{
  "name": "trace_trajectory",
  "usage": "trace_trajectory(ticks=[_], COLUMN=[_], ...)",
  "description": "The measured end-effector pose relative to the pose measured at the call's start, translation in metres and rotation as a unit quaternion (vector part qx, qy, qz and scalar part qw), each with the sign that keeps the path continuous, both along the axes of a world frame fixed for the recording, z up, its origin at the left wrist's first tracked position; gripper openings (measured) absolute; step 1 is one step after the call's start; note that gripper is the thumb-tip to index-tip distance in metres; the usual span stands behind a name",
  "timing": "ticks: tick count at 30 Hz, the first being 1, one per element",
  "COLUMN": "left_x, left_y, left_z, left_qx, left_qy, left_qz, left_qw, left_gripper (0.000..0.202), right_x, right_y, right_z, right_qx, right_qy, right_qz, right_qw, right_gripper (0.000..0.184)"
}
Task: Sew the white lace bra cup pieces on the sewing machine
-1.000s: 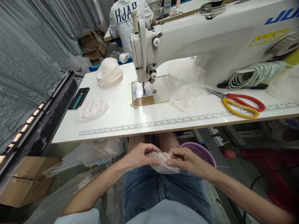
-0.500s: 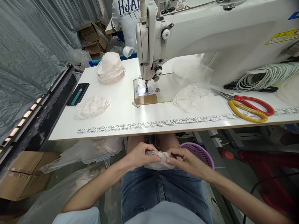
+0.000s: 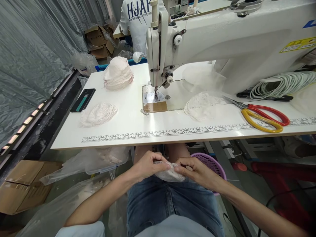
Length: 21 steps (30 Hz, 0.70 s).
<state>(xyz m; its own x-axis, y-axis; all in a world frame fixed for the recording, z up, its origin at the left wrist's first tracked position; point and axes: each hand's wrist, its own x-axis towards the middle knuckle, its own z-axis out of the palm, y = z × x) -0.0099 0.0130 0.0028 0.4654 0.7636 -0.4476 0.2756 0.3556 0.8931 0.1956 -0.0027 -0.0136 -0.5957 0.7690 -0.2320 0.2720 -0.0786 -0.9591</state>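
Over my lap, just below the table edge, I hold a white lace fabric piece (image 3: 170, 173) between both hands. My left hand (image 3: 150, 166) pinches its left side, thumb on top. At its right edge my right hand (image 3: 194, 169) grips with thumb and forefinger. The fingers hide part of the lace. On the table above stands a white sewing machine (image 3: 202, 42). A similar white lace piece (image 3: 98, 114) lies on the left of the table, and another lace piece (image 3: 201, 105) lies right of the needle plate.
A stack of white fabric cups (image 3: 118, 74) and a dark phone (image 3: 83, 100) are at the table's left. Red and yellow scissors (image 3: 265, 115) lie right, near a coil of pale cord (image 3: 281, 85). A purple basket (image 3: 209, 164) stands below. Another person (image 3: 138, 23) sits beyond.
My hands stay almost in place, and the lace piece between them has turned and shifted slightly. The whole view has moved a little.
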Motion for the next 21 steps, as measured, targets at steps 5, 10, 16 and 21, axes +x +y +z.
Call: trace_trajectory(ticks=[5, 10, 16, 21], left_x=[-0.004, -0.005, -0.002, 0.001], left_y=[0.001, 0.0, -0.001, -0.001], left_z=[0.0, -0.002, -0.003, -0.005], left_qx=[-0.043, -0.086, -0.158, -0.162], left_qy=[-0.058, -0.07, -0.134, -0.179], left_qz=[0.018, 0.04, 0.108, 0.109], left_qw=[0.997, 0.993, 0.972, 0.964], left_gripper=[0.028, 0.033, 0.029, 0.027], right_x=[0.005, 0.003, 0.01, 0.022], right_y=[0.003, 0.0, -0.004, -0.008], right_z=[0.002, 0.003, -0.003, -0.004], right_qx=[-0.048, -0.067, -0.128, -0.156], right_qy=[0.085, 0.07, 0.091, 0.097], right_qz=[0.031, 0.008, -0.013, 0.012], right_qw=[0.995, 0.995, 0.988, 0.983], right_gripper=[0.044, 0.041, 0.04, 0.034])
